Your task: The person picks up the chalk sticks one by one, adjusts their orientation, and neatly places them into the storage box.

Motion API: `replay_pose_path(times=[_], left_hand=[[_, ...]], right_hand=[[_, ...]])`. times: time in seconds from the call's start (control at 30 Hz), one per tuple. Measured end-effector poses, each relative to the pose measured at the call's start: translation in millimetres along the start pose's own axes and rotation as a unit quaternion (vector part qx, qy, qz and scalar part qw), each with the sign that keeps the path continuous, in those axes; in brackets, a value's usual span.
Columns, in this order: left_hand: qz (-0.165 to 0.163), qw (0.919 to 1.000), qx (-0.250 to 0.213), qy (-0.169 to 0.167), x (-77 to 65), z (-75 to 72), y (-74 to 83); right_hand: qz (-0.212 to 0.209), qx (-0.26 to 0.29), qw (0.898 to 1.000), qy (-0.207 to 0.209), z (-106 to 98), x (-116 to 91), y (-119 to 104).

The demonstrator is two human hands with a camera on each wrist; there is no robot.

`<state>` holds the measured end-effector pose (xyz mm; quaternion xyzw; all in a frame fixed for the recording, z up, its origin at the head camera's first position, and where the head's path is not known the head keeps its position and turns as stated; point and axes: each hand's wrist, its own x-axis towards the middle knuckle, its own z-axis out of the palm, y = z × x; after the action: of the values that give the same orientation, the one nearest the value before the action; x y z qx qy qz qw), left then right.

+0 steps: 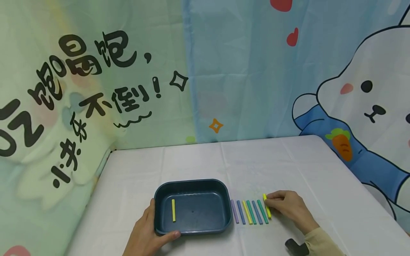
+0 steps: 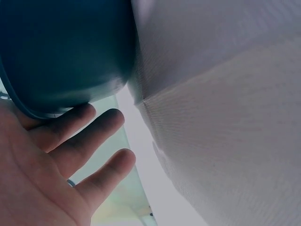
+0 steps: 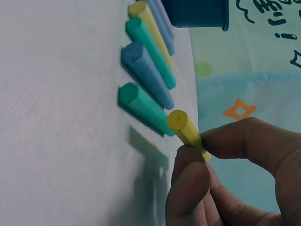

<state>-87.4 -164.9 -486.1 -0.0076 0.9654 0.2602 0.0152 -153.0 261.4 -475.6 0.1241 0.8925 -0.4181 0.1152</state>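
A yellow chalk stick [image 1: 267,206] is pinched between the thumb and fingers of my right hand [image 1: 288,206]. In the right wrist view this chalk [image 3: 186,127] is held just off the cloth, close to a green chalk stick [image 3: 143,107]. My left hand [image 1: 147,227] touches the near left corner of a dark blue tray [image 1: 221,213], thumb along the front and fingers along the left side. Those fingers [image 2: 94,136] look spread and fairly straight in the left wrist view. Inside the tray lies another yellow chalk stick [image 1: 173,210].
Purple, blue, yellow and green chalk sticks lie in a row between the tray and my right hand, including a purple one [image 1: 235,211]. A white cloth [image 1: 192,161] covers the table. A printed curtain [image 1: 224,71] hangs behind. Something black [image 1: 296,247] sits by the right sleeve.
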Motion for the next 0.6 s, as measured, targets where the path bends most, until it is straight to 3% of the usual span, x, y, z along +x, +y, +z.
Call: replay_pose_path(times=[0.37,0.6], left_hand=[[-0.001,1.0000,0.000,-0.001,0.3,0.3,-0.1],[-0.003,1.0000,0.000,-0.002,0.3,0.4,0.2]], right_hand=[[0.011,0.046,0.999,-0.011,0.9,-1.8,-10.9],[0.013,0.108,0.994,-0.014,8.0,-3.9,-19.3]])
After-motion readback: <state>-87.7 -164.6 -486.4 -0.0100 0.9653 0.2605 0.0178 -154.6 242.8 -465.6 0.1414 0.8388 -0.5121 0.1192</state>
